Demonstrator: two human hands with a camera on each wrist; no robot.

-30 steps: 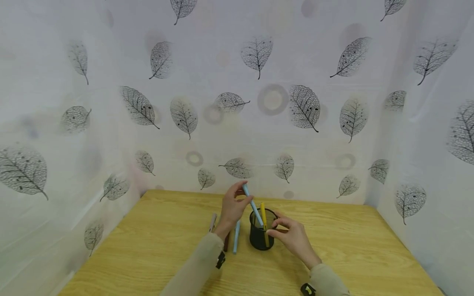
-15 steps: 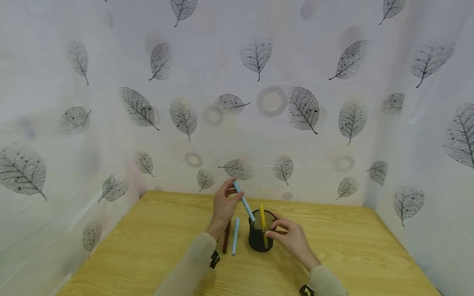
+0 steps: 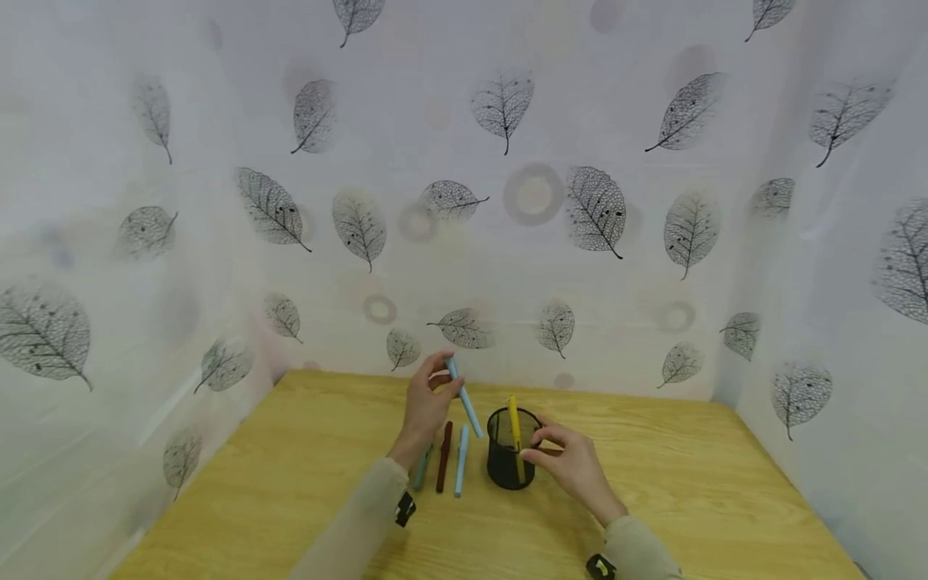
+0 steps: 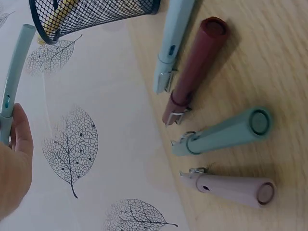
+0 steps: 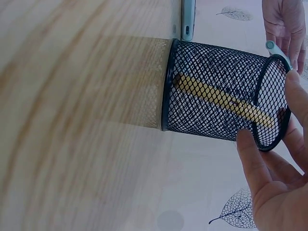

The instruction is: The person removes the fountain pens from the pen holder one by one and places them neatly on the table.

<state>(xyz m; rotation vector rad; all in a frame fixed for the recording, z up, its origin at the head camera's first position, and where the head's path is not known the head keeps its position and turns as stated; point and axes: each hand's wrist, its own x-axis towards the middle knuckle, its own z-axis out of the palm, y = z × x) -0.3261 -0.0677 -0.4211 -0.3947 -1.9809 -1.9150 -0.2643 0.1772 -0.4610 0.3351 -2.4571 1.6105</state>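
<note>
Table [image 3: 689, 483] | maroon pen [image 4: 198, 65] near green pen [image 4: 226, 134] | yellow pen [image 3: 514, 415] inside cup [image 3: 500, 469]

At lower centre, the cup [image 3: 503, 463] looks like metal mesh. The maroon pen [image 4: 196, 70] looks smooth, plastic. The table [image 3: 696, 483] shows wood grain.

Left hand [image 4: 15, 166] cropped in left wrist view, mesh cup [image 4: 115, 8] likewise

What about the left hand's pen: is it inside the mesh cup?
No, the held light blue pen is outside, left of the mesh cup.
</note>
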